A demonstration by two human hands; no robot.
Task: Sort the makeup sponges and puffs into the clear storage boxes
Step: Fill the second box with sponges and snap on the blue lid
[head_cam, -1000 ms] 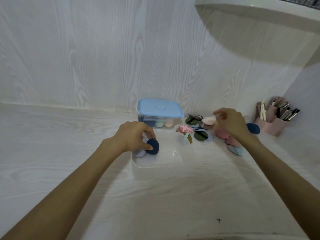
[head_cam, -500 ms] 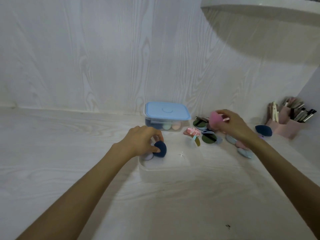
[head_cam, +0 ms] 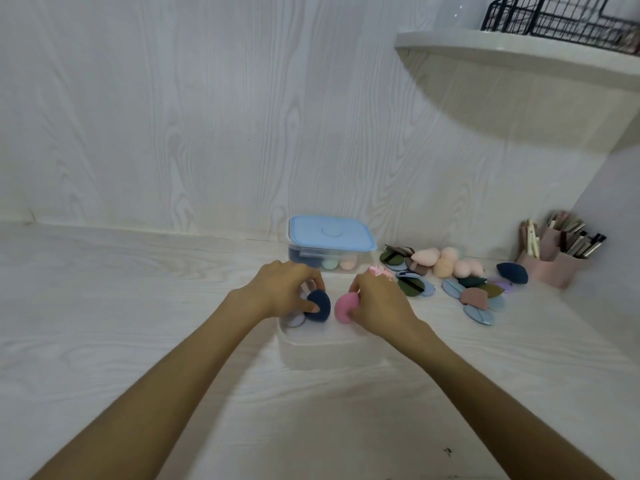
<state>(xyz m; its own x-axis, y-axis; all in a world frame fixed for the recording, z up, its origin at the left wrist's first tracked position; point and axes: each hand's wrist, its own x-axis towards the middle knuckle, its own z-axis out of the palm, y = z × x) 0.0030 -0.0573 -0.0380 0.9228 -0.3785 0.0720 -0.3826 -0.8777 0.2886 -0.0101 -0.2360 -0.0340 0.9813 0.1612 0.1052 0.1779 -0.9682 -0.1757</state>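
Observation:
An open clear storage box (head_cam: pixel 322 351) stands on the white table in front of me. My left hand (head_cam: pixel 280 289) holds a dark blue sponge (head_cam: pixel 319 306) over the box's left side, above a pale lilac sponge (head_cam: pixel 294 320) that lies inside. My right hand (head_cam: pixel 377 303) grips a pink sponge (head_cam: pixel 346 308) just to the right of the blue one, over the box. A second clear box with a light blue lid (head_cam: pixel 330 235) stands behind, with sponges inside. A pile of sponges and flat puffs (head_cam: pixel 460 278) lies to the right.
A pink organiser with brushes and pens (head_cam: pixel 554 254) stands at the far right by the side wall. A white shelf (head_cam: pixel 519 60) with a black wire basket (head_cam: pixel 561 17) hangs above it. A small pink item (head_cam: pixel 379 271) lies behind my right hand.
My right hand has carried the pink sponge from the pile leftward to the open box, next to the blue sponge. My left hand has stayed at the box with the blue sponge.

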